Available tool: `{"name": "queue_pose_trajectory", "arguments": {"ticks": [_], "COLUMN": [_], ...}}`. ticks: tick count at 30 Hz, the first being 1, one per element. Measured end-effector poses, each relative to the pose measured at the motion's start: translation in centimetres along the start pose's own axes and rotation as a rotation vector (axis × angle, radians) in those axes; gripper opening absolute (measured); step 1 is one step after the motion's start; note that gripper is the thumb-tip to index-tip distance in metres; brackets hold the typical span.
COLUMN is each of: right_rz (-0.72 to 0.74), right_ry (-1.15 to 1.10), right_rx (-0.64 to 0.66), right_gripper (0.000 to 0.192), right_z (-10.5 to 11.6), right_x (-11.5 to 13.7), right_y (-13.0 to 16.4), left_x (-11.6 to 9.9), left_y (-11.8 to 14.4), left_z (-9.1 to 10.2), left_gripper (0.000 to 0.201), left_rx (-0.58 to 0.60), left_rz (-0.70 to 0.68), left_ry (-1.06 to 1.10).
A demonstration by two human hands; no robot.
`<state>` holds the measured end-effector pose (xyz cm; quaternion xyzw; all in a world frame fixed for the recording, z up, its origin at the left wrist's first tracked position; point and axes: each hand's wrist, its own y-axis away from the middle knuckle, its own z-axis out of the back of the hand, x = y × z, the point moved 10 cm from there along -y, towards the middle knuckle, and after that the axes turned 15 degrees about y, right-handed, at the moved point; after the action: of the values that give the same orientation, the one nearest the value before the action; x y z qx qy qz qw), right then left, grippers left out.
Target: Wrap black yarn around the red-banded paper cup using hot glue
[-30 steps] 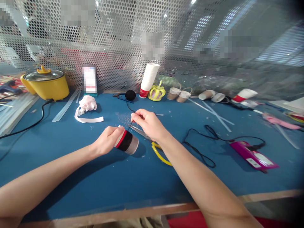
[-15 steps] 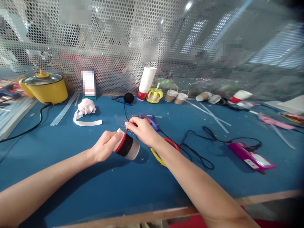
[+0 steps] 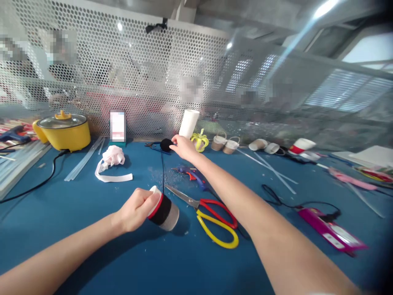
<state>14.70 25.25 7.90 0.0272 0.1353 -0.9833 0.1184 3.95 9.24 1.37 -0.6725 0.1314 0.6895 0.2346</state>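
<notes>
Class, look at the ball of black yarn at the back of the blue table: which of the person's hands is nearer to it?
Right. The right hand touches the black yarn ball; the left hand is nearer the camera, holding the yarn-wrapped cup.

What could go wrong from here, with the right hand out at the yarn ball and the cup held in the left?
1. The right forearm passes just over the open scissors; drawing back low could brush the blades.
2. The black yarn runs from the yarn ball to the paper cup in the left hand; a hard pull by the right hand might loosen the wrap.
3. The strand may snag the glue gun.
</notes>
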Motion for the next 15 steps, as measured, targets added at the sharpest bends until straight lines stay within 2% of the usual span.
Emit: {"name": "queue_pose_trajectory", "arguments": {"ticks": [2, 7, 15], "right_rz": [0.010, 0.099, 0.070], "right_ry": [0.068, 0.195, 0.308], "right_rx": [0.012, 0.043, 0.116], "right_gripper": [0.036, 0.032, 0.032], "right_z": [-1.5, -5.3, -7.1], "right_x": [-0.8, -0.1, -0.7], "right_y": [-2.6, -5.6, -7.7], "left_x": [0.2, 0.5, 1.0], "left_y": [-0.1, -0.4, -0.7], "left_z": [0.0, -0.1, -0.1], "left_gripper": [0.052, 0.051, 0.049], "left_rx": [0.011, 0.024, 0.038], "left_rz": [0.004, 0.003, -0.007], "left_ry": [-0.006, -0.014, -0.030]}}
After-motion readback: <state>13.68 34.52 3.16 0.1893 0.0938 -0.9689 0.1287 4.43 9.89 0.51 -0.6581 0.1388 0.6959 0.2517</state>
